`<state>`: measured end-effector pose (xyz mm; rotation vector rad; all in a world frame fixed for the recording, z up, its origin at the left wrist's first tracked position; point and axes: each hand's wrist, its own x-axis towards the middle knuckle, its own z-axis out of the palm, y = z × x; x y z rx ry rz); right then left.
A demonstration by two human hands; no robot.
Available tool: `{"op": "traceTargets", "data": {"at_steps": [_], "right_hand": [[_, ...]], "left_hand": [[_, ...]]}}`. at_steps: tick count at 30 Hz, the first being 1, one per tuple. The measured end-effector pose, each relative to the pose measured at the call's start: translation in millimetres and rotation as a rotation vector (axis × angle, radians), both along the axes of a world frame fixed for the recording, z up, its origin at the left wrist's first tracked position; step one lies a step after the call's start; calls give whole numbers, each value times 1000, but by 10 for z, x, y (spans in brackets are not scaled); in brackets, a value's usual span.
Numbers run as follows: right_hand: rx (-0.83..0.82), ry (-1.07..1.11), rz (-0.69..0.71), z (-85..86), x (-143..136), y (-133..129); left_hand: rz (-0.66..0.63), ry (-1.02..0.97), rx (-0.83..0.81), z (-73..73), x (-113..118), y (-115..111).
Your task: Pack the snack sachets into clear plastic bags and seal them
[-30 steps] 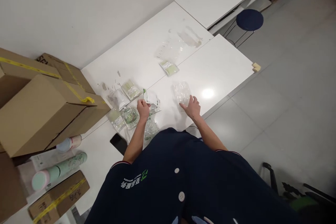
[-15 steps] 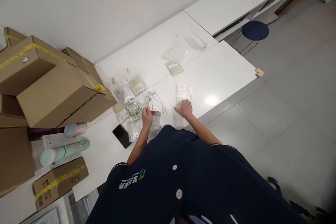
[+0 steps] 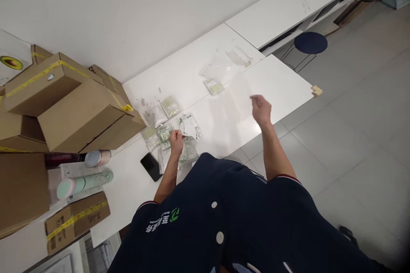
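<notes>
My left hand (image 3: 177, 142) is closed on the edge of a white printed paper (image 3: 189, 127) with a green mark, over the packets on the table. My right hand (image 3: 262, 110) is raised above the right part of the table, its fingers pinched together. From them a clear plastic bag (image 3: 237, 96) stretches leftward, faint and smeared by motion. Near my left hand lie a clear bag of green contents (image 3: 165, 134), a pale green packet (image 3: 170, 106) and several other clear packets. Farther off, one pale green packet (image 3: 213, 86) lies beside clear plastic (image 3: 218, 68).
Cardboard boxes (image 3: 80, 115) are stacked on the left. A black phone (image 3: 150, 166), a mint green bottle (image 3: 86, 183) and a white container (image 3: 96, 158) stand or lie before them. A dark blue stool (image 3: 310, 43) is beyond the white table's (image 3: 282, 81) right edge.
My right hand has lifted off the table and swung right and away from my body, taking the clear plastic bag along. My left hand keeps the paper, nearly in place. The view has shifted slightly.
</notes>
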<state>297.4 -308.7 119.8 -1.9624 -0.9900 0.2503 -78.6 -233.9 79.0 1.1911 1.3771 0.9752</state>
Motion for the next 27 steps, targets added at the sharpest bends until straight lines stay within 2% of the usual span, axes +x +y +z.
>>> {"op": "traceTargets", "data": {"at_steps": [3,5,7,10,14,17,19,22,24,27], "right_hand": [[208,-116,177,514,56,77],[205,-191,358,629,-83,130],[110,-277,542,503,-304,164],[-118,-430,766,-14,-645,119],[-424,-551,904,-759,-918,-147],[-609,-533,941,-1075,-984,-391],[-677,-471,936,-1155,-985,-511],[-727,-260,913,-1097,-959,-596],[-677,7,848,-961,-958,-599],[-407,620,620,-707,-1032,-564]], "left_hand": [[-4,-138,13,216,-17,55],[4,-215,21,348,-58,86],[-4,-300,15,451,-124,107],[-30,-408,-18,541,-242,112],[-16,-522,-68,566,-331,74],[17,-572,-123,549,-293,40],[38,-590,-159,534,-225,21],[28,-608,-208,509,-91,1],[-5,-612,-246,485,7,-14],[-55,-613,-316,416,178,-65]]}}
